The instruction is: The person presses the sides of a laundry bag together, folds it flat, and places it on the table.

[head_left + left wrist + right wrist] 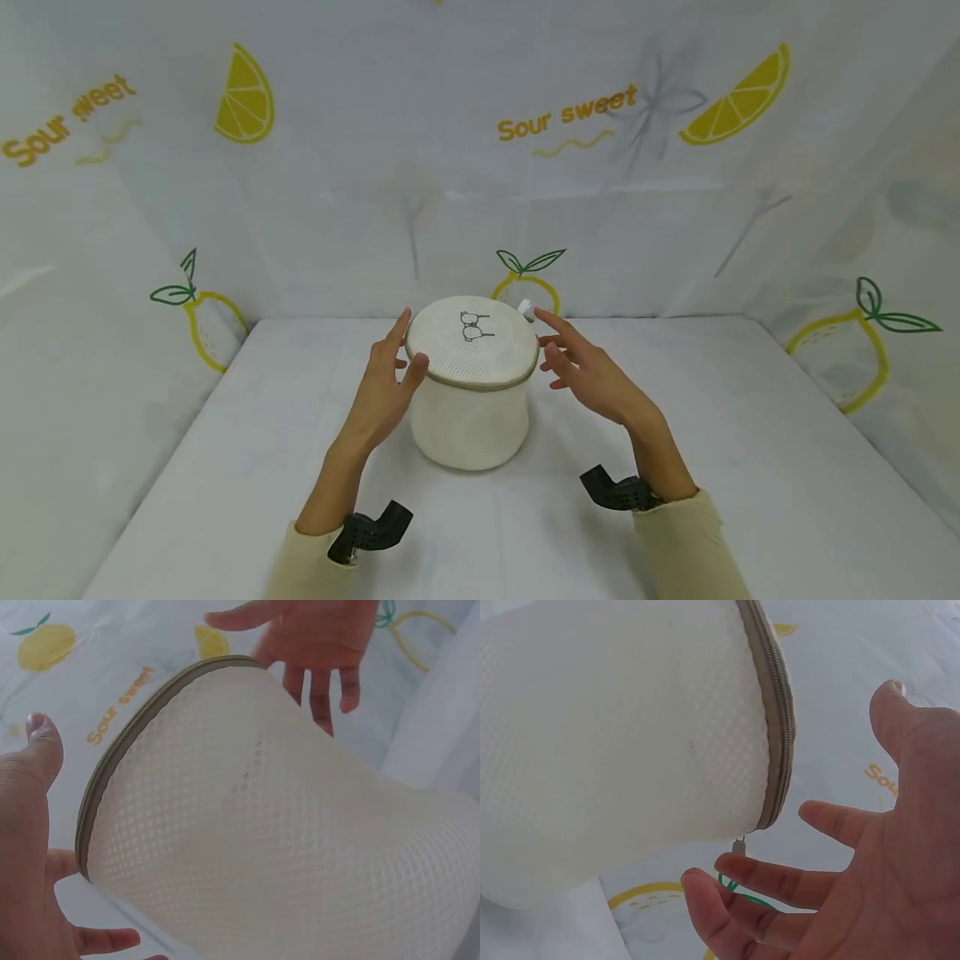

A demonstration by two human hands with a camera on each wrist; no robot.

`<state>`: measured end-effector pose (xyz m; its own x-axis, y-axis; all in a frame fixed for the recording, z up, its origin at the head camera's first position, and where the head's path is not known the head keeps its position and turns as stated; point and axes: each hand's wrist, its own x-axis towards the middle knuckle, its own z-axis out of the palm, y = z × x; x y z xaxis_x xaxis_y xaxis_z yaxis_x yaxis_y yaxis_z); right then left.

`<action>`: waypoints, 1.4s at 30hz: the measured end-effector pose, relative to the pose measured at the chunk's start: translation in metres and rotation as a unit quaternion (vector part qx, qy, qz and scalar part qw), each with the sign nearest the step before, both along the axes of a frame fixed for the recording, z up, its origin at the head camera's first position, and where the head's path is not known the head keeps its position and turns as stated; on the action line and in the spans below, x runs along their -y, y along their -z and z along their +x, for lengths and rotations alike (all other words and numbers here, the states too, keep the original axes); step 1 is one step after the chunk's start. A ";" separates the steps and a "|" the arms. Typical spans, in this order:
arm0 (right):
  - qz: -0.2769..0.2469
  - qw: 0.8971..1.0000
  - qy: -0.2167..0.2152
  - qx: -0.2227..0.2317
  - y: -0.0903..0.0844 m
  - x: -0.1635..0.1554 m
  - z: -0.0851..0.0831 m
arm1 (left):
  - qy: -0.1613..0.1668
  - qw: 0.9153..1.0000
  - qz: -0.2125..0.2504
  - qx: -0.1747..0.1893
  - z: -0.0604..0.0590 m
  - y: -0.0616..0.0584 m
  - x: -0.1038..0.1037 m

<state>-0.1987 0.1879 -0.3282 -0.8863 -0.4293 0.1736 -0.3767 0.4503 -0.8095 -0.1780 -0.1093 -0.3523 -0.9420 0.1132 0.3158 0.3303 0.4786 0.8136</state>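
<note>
A white mesh laundry bag stands upright on the white table in the head view. Its round lid carries a small line drawing and is edged by a greyish-brown zipper. My left hand is spread at the left of the rim, fingers touching the edge and thumb raised in front. On the other side my right hand has its fingers loosely extended close to the rim. In the right wrist view, a small zipper pull hangs by the fingertips of that hand.
A white tag sticks up at the lid's back right. Behind the table hangs a white sheet printed with lemons and lettering; it also covers both sides. Each wrist wears a black mount.
</note>
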 end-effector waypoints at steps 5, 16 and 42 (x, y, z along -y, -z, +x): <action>0.006 1.000 0.001 -0.020 0.004 0.010 0.000 | -0.011 1.000 -0.016 0.003 0.003 0.002 0.002; 0.007 0.999 -0.007 -0.030 0.006 0.018 -0.002 | 0.011 1.000 0.010 -0.017 -0.001 0.003 -0.001; -0.020 0.999 -0.043 0.014 0.011 0.026 0.001 | 0.056 0.995 0.075 0.019 -0.003 0.010 -0.005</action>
<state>-0.1976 0.1620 -0.3389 -0.8512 -0.4976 0.1670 -0.3890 0.3846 -0.8371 -0.1807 -0.1043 -0.3622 -0.9376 0.1720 0.3023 0.3429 0.3126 0.8858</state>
